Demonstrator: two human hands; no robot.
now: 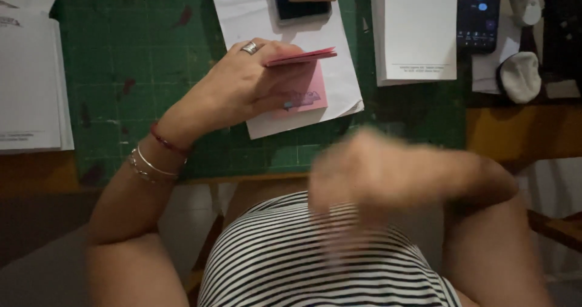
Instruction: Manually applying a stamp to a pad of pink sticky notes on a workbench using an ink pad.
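A stack of white paper sheets (30, 82) lies at nine o'clock on the green cutting mat (151, 58). The left hand (242, 88) pinches a thin pink card stack (301, 56) between thumb and fingers (276, 46), lifted above a stamped pink card (303, 91). At five o'clock the right hand (364, 173) is blurred; its grip cannot be told.
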